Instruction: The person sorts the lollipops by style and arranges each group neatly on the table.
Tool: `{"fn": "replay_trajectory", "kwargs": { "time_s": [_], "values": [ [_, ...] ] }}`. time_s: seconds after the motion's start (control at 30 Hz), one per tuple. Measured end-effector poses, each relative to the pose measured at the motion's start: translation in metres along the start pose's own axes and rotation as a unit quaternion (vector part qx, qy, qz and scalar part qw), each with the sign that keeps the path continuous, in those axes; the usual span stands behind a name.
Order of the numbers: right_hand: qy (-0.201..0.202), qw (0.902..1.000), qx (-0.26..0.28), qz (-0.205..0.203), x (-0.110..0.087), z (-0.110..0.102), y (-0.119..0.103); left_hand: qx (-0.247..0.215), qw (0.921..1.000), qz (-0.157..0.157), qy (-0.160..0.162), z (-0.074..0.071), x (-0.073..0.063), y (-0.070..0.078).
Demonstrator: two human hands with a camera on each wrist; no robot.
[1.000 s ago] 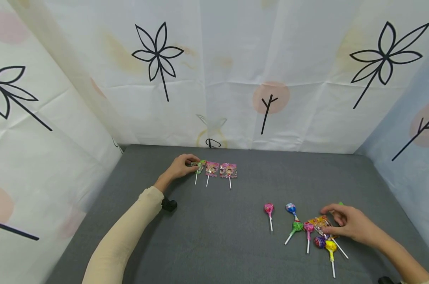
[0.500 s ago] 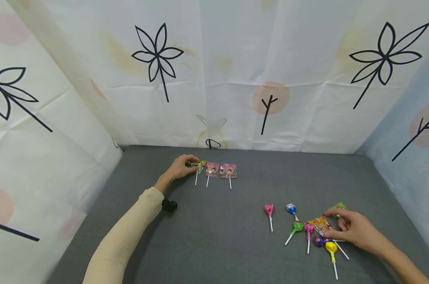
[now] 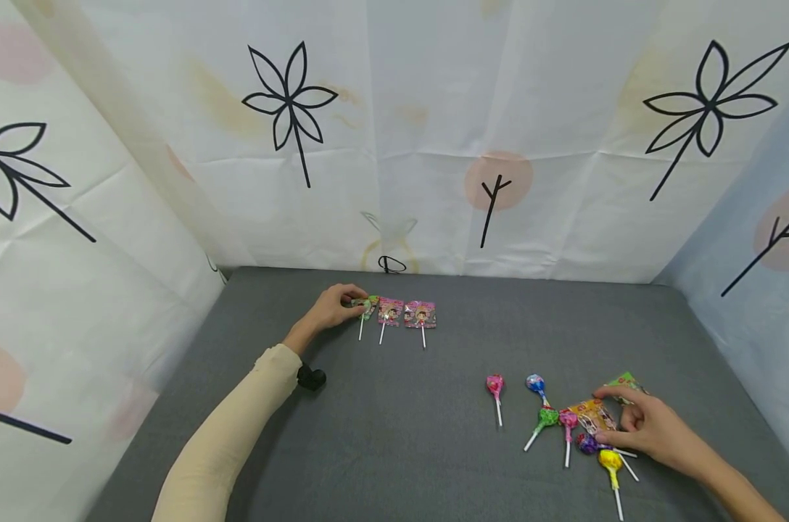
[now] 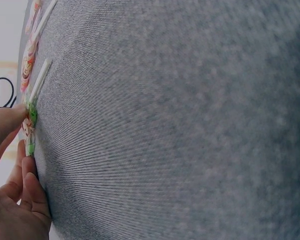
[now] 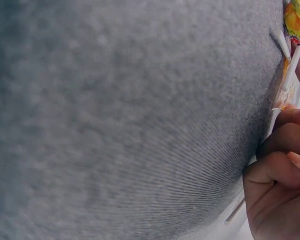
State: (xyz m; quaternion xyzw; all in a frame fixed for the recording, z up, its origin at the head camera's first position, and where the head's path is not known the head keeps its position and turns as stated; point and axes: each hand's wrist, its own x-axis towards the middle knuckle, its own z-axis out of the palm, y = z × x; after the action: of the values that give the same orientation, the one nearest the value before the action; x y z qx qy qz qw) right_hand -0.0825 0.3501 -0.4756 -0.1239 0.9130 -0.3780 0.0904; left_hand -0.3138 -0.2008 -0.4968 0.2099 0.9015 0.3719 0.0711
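A green-wrapped lollipop point(image 3: 367, 307) is pinched in the left hand point(image 3: 331, 306) near the far edge of the grey tabletop point(image 3: 394, 442), toward its left corner. Nearer the right edge, an orange-wrapped lollipop point(image 3: 593, 415) is held between thumb and forefinger of the right hand point(image 3: 655, 429); a white stick point(image 5: 235, 211), concealed from the head view, is revealed beside the other, curled fingers point(image 5: 275, 172) by the right wrist view.

white patterned sheets point(image 3: 420, 80) surround a grey-covered table point(image 3: 368, 449).
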Motion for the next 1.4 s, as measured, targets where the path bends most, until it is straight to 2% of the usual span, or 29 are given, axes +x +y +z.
{"fn": "replay_trajectory", "kwargs": {
  "time_s": [0.23,0.67,0.9,1.17,1.4],
  "values": [
    [-0.033,0.9986,0.04,-0.002,0.003,-0.002,0.003,0.0,1.0,0.002,0.001,-0.001,0.0,0.001],
    [-0.025,0.9973,0.064,-0.027,0.005,-0.003,-0.001,0.007,1.0,0.001,0.0,-0.002,0.0,0.003],
    [0.017,0.9987,0.041,0.026,0.007,-0.003,-0.007,0.01,0.9999,-0.003,0.0,-0.001,0.0,0.001],
    [0.043,0.9938,0.046,0.092,0.01,-0.007,-0.015,0.008,0.9999,-0.007,-0.001,-0.001,0.001,0.001],
    [0.043,0.9913,0.071,0.102,0.016,-0.014,-0.021,0.0,1.0,-0.009,-0.003,-0.001,0.0,0.001]
  ]
}}
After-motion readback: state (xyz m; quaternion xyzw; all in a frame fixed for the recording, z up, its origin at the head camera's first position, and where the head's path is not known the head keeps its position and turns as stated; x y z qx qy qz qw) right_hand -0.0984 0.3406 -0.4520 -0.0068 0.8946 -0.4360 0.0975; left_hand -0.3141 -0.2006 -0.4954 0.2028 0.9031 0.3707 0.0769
